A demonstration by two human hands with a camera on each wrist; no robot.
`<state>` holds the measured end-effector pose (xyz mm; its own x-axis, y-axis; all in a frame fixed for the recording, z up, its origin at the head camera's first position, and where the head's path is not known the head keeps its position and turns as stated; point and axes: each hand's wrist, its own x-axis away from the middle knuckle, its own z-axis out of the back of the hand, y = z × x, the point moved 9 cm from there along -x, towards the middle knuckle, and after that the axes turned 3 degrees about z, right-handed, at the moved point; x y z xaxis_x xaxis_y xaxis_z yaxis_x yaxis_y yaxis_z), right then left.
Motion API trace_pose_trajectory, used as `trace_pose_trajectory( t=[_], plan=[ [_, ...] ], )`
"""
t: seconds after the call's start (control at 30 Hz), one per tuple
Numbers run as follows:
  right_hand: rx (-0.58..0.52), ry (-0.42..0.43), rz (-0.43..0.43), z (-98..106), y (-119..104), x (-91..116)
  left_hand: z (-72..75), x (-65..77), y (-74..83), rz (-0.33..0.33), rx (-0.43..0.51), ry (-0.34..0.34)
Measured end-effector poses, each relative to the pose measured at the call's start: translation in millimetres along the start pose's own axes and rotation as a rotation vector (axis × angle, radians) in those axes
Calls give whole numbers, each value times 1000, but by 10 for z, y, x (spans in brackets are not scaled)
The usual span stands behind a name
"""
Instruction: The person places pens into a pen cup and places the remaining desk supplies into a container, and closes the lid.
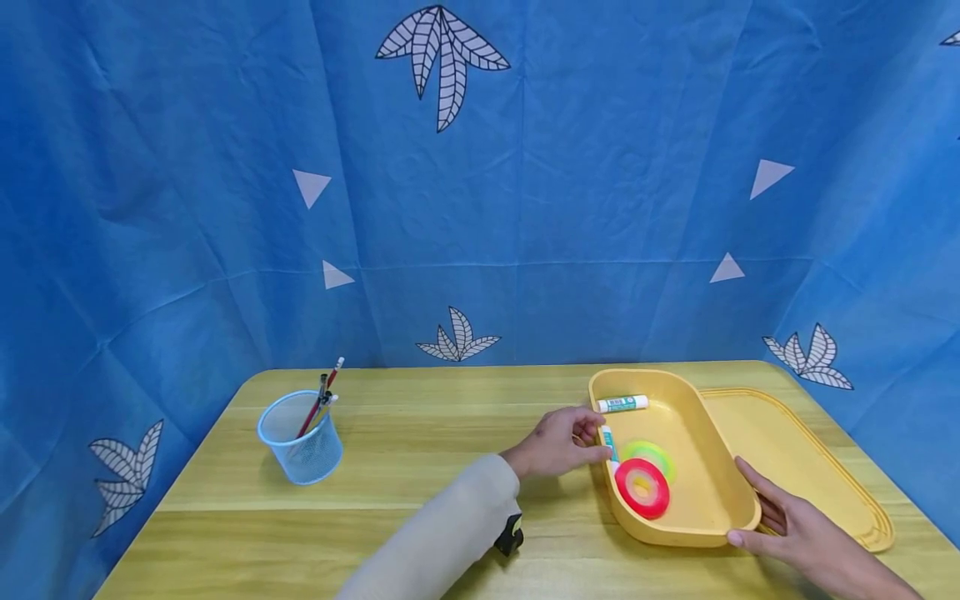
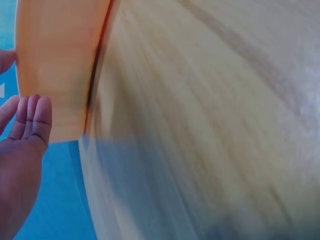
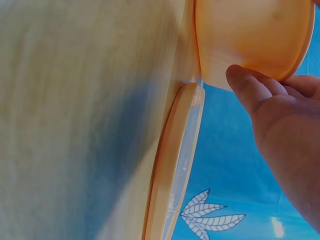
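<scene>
A yellow plastic box (image 1: 693, 467) stands on the table, its outer wall filling part of both wrist views. Inside lie a white and green glue stick (image 1: 622, 403) at the far end, another glue stick (image 1: 611, 447) along the left wall, a red tape roll (image 1: 642, 488) and a yellow-green tape roll (image 1: 658, 455). My left hand (image 1: 562, 442) is at the box's left rim, thumb and index fingertip spread on either side of the nearer glue stick's upper end. My right hand (image 1: 795, 525) holds the box's near right corner, thumb at the front and fingers along the right side.
The yellow lid (image 1: 795, 458) lies flat on the table to the right of the box. At the left stands a blue mesh pen cup (image 1: 306, 450) with several pens and pencils. A blue patterned curtain (image 1: 517, 192) hangs behind the wooden table (image 1: 420, 433).
</scene>
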<state>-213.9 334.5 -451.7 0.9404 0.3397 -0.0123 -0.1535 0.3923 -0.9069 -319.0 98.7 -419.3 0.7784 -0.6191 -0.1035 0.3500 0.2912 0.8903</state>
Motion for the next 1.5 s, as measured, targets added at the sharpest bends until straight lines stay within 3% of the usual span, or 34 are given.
trace_pose_trajectory(
  t=[0.33, 0.73, 0.97, 1.27, 1.5],
  plan=[
    [67, -1, -9, 14, -10, 19, -39, -4, -122, 80, 164, 34],
    [7, -11, 6, 34, -10, 9, -46, -11, -145, 104, 223, 46],
    [-29, -30, -72, 101, 35, 58, -48, -3, -140, 102, 234, 52],
    [128, 80, -173, 318, 77, 114, -43, 13, -124, 88, 246, 53],
    [354, 195, -245, 556, 96, 160, -49, 26, -141, 83, 247, 59]
  ],
)
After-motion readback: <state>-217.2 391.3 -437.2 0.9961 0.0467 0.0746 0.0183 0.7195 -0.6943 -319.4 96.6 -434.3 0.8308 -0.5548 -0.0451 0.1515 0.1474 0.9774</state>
